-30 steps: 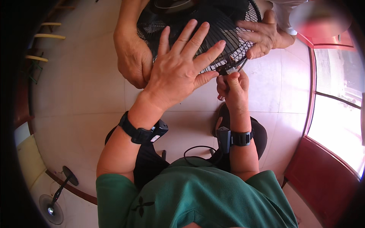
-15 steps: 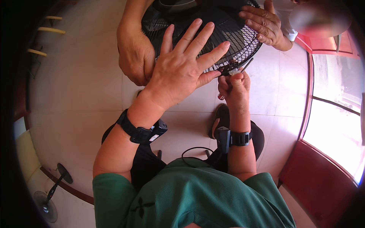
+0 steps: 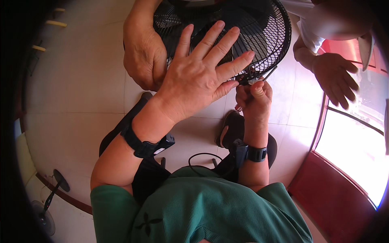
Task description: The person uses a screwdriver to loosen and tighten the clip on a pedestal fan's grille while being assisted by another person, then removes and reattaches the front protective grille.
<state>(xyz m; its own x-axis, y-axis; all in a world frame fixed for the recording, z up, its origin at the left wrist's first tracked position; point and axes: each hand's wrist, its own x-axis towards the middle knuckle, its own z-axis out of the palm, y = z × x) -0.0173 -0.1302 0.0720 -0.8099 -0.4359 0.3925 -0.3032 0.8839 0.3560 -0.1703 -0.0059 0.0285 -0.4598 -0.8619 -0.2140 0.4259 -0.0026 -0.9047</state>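
A round black fan guard (image 3: 279,30) of wire mesh is at the top centre, with dark blades behind it. My left hand (image 3: 194,75) lies over its near side, palm down, fingers spread. At the guard's near right rim, my right hand (image 3: 257,97) is closed around what looks like a screwdriver (image 3: 270,73). Its thin shaft sticks out beyond my thumb, and a reddish end shows below my fingers. A small pale clip (image 3: 253,81) is by my thumb at the rim. Another person's hand (image 3: 144,56) is at the guard's left side, its fingertips hidden.
A co-worker's open hand (image 3: 334,79) hangs at the right, apart from the fan. On the tiled floor at lower left is a standing fan (image 3: 50,198). A red panel (image 3: 332,182) and a bright window stand at the right. A black cable (image 3: 196,156) loops near my lap.
The co-worker's hand on the right has left the guard and moved right and down. The guard's right rim shows more fully. Both my hands have shifted slightly right in the picture.
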